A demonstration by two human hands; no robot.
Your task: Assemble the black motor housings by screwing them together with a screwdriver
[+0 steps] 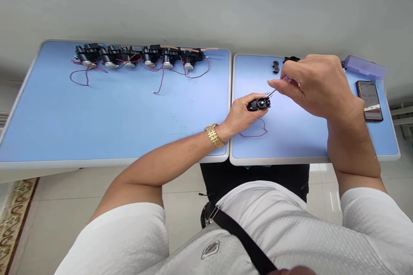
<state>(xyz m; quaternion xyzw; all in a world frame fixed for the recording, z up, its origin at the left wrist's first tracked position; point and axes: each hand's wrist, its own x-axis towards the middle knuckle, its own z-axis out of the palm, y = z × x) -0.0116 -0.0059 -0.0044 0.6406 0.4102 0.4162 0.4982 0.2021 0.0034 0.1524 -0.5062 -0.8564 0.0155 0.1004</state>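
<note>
My left hand is wrapped round a small black device with a round, lens-like part, just above the right-hand table. A thin red wire trails on the table below it. Pinched in my right hand is a slim screwdriver, slanting down so that its tip meets the device's upper right edge. Most of its handle is hidden by the fingers. Tiny dark bits, perhaps screws, lie by the tip. Two small round black parts rest farther back.
On the left table, several black units with silvery round ends and red wires stand in a row along the back. A translucent purple box and a phone showing a timer lie at the right. A gap separates the two tables.
</note>
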